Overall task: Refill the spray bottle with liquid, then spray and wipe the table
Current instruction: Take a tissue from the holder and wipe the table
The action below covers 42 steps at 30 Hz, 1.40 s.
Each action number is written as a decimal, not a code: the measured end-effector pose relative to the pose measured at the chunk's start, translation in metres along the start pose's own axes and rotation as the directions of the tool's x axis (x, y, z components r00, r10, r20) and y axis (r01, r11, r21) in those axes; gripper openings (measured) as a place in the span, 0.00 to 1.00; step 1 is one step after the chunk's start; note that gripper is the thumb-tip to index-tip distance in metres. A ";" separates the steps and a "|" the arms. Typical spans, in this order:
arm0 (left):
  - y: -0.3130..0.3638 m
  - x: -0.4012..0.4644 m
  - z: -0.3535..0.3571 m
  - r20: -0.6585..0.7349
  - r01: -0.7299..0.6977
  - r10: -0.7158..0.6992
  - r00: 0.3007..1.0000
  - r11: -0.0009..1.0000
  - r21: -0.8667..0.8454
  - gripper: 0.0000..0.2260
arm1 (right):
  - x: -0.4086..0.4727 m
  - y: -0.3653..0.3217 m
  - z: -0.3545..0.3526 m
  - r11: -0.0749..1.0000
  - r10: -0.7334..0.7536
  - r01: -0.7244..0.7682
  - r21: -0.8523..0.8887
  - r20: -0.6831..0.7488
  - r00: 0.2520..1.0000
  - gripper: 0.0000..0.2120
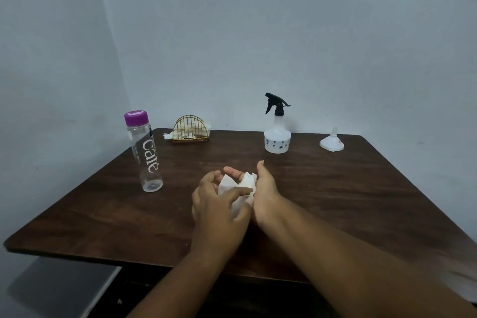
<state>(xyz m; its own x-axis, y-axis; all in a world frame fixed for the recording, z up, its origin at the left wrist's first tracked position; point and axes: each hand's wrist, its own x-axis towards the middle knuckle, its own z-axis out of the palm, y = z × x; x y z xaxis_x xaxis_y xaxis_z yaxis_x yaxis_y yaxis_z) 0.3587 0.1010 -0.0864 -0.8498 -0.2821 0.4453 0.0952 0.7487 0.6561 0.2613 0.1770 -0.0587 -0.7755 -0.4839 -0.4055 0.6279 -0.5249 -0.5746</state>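
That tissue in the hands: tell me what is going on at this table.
A person holds a crumpled white tissue over the wooden table, the left hand curled round it and the right hand against its other side. The spray bottle, with its black trigger head on, stands untouched at the back, beside a white funnel. A capped clear water bottle and a napkin holder stand to the left.

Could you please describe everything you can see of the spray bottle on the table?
The spray bottle stands upright near the far edge of the table, between the napkin holder and the funnel. It has a black trigger head on a narrow neck and a translucent white, seemingly plastic body that widens downward, with small dark dots. Nothing touches it but the table.
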 end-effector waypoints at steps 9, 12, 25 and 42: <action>-0.024 0.015 -0.010 0.115 -0.285 0.270 0.956 0.948 0.143 0.16 | -0.016 -0.018 -0.010 1.000 0.021 -0.021 0.021 0.031 0.999 0.42; -0.024 0.016 -0.009 0.022 -0.306 0.309 0.951 0.922 0.236 0.11 | -0.018 -0.015 -0.011 0.998 0.027 -0.030 0.052 0.068 0.997 0.42; 0.017 0.014 0.001 -0.055 -0.137 0.142 0.988 0.988 0.077 0.15 | -0.047 -0.021 -0.052 0.911 -0.017 0.140 -0.388 0.305 0.952 0.23; 0.169 -0.005 0.148 0.219 -0.297 0.342 0.914 0.930 -0.214 0.07 | -0.170 -0.140 -0.204 0.624 -0.593 0.458 -0.633 -0.003 0.805 0.10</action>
<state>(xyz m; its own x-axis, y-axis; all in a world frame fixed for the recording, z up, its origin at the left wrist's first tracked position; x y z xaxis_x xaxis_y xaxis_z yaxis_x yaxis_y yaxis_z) 0.3022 0.3173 -0.0679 -0.8573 0.1298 0.4982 0.4525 0.6518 0.6087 0.2915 0.4758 -0.0548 -0.9970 -0.0761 0.0126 -0.0045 -0.1063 -0.9943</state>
